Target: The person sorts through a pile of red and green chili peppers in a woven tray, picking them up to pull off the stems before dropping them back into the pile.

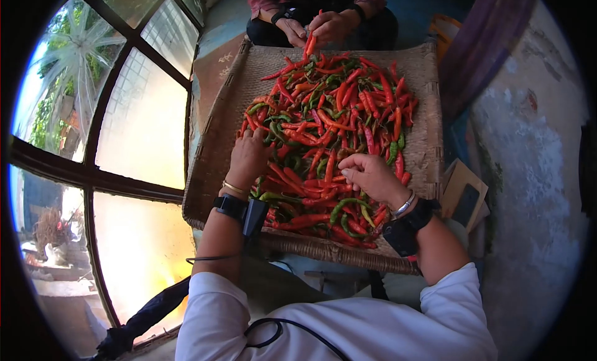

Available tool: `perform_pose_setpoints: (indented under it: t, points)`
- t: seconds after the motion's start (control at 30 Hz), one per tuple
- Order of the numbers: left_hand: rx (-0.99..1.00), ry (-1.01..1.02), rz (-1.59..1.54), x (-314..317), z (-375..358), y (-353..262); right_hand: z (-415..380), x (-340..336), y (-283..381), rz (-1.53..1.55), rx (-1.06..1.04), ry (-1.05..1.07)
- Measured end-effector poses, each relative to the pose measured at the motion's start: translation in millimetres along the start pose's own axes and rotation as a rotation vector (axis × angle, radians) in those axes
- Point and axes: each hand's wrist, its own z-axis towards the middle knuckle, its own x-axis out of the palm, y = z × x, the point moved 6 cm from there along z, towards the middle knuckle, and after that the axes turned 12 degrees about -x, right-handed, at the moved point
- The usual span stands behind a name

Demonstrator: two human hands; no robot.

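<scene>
Woven tray [249,87], chilli heap [329,124] half-hidden

The tray [423,137] is woven from coarse plant fibre, matt and rough, with a thicker plaited rim at 6 o'clock. The chillies [329,124] heaped on it have smooth, glossy skins, red and green. The left hand [247,156] carries a thin polished metal bangle [235,188] and a matt black strap [230,205]. The right hand [372,176] carries a shiny metal bracelet [404,205] above a matt black band [410,224]. The sleeves [214,311] are white cloth, smooth and matt. At 3 o'clock the wall [528,174] is rough, patchy plaster. At 9 o'clock the window [143,124] has clear glass in a dark, matt frame.
</scene>
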Motion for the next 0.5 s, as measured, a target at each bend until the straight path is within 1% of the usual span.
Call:
perform_pose_setpoints:
  t: [0.07,0.1,0.13,0.2,0.33,0.5]
  points:
    - [-0.129,-0.136,0.136,11,11,28,0,2,-1,-0.030,-0.002,0.017]
    - [-0.126,-0.103,0.029,16,13,35,0,3,-3,-0.031,-0.001,0.017]
    - [-0.125,-0.104,0.027,22,16,39,0,4,-5,-0.030,-0.014,0.026]
    - [-0.113,-0.167,0.010,27,23,41,-1,5,-7,-0.035,-0.027,0.034]
    - [-0.114,-0.129,-0.054,35,27,43,-1,9,-12,-0.007,-0.033,0.022]
    - [-0.018,-0.132,0.093,21,19,25,0,10,-9,-0.041,-0.017,0.035]
